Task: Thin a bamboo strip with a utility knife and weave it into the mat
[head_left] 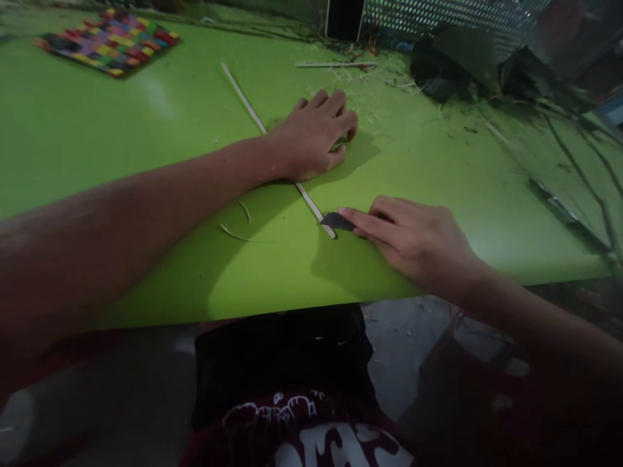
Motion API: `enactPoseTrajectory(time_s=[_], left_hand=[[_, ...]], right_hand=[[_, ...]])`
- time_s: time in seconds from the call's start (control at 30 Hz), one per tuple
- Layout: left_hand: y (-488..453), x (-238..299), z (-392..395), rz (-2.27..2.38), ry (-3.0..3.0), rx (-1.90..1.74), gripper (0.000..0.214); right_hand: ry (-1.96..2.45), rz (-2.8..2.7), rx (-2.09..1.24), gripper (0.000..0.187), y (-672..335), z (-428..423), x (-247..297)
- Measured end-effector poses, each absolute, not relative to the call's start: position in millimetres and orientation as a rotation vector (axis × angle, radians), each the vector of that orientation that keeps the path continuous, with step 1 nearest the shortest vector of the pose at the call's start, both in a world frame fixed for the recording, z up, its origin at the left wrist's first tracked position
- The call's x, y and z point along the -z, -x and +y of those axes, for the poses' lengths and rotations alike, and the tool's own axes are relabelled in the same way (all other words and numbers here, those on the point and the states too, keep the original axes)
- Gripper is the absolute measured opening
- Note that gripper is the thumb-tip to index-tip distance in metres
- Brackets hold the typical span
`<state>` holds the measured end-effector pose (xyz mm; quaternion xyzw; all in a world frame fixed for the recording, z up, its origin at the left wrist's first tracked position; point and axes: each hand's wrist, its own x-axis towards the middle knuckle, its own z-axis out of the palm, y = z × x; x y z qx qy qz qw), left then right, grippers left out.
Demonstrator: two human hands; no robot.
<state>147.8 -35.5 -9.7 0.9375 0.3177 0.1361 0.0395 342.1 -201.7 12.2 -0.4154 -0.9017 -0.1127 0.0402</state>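
A long thin pale strip [246,104] lies slantwise across the green table [146,162]. My left hand [314,136] rests palm down on the strip's middle, fingers loosely curled and pressing it to the table. My right hand [413,237] is closed round a small dark blade [338,222], index finger stretched along its back. The blade's tip touches the strip's near end. Two thin curled shavings [241,224] lie on the table just left of that end.
A multicoloured woven mat [109,40] sits at the far left corner. A phone [344,19] leans against a perforated metal panel at the back. Another stick [335,64], shavings and dark clutter [452,65] spread over the far right. The table's front edge runs close to my lap.
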Motion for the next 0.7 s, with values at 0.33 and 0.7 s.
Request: enactPoseTrajectory(time_s=[0.33, 0.7], left_hand=[[-147.3, 7.2, -37.5, 0.980, -2.852, -0.406, 0.036], [-147.0, 14.4, -30.4, 0.946, -2.840, -0.451, 0.037]], right_hand=[[1.225, -2.814, 0.221, 0.043, -342.4, -194.5, -12.7], [1.111, -2.867, 0.191, 0.045, -349.5, -189.9, -14.9]])
